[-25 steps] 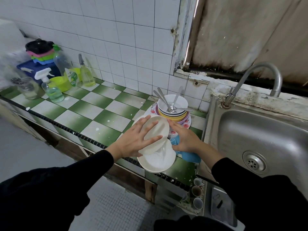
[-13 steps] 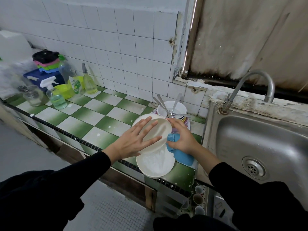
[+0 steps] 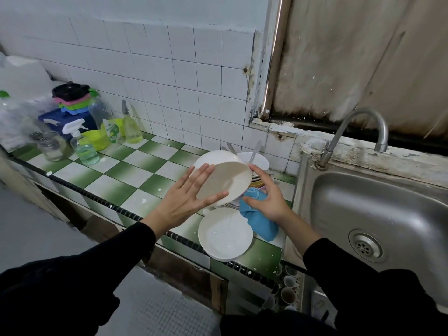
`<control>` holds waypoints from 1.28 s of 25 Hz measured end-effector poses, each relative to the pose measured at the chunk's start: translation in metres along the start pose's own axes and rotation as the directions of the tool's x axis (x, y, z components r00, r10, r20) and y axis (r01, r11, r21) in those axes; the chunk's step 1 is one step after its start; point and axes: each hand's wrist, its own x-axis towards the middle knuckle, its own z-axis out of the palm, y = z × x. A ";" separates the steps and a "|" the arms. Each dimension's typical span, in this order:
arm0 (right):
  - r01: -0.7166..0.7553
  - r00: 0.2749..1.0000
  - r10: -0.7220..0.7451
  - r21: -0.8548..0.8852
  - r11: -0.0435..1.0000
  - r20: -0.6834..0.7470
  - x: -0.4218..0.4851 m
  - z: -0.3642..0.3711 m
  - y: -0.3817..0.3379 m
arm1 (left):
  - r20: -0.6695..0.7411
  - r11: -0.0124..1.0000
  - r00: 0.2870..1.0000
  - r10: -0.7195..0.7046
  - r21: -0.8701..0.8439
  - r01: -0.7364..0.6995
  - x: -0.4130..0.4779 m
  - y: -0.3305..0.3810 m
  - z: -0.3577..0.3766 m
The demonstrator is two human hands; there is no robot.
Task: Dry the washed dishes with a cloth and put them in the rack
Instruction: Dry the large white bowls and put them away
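Now left hand [image 3: 184,200] supports white bowl [image 3: 225,178]; right hand [image 3: 269,197] grips blue cloth [image 3: 261,224].

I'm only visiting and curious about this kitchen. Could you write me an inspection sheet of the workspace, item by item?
Surface: green-and-white checked tile counter, flecked with white spots.
Job's things: white round bowl held tilted above the counter; white round plate lying at the counter's front edge; blue cloth beside it; stack of dishes with spoons behind the bowl.
Clutter: clear spray bottle, lime plastic bowl and glass jar at the far left.
Hands: left hand lies against the bowl, fingers straight; right hand grips the cloth, a finger touching the bowl's rim.
Cables: nothing seen.
Surroundings: white tiled wall behind; steel sink and curved metal tap at the right; cups below the counter.
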 end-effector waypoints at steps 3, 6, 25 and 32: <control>0.009 1.000 -0.008 0.053 0.999 -0.023 -0.003 0.000 -0.006 | -0.046 1.000 0.999 0.004 -0.012 -0.004 -0.002 0.001 -0.003; 0.056 0.997 -0.053 0.059 0.997 -0.056 -0.006 0.002 -0.013 | -0.119 0.999 0.992 -0.041 0.001 0.041 0.000 0.001 -0.003; 0.022 0.992 0.050 0.553 0.833 -0.115 0.008 0.017 -0.062 | 0.166 0.420 0.789 -0.592 -0.772 0.477 0.029 0.033 -0.043; -0.129 0.904 0.312 0.509 0.851 -0.293 -0.001 0.048 -0.061 | 0.218 0.082 0.467 -0.857 -0.837 0.541 0.054 0.047 -0.075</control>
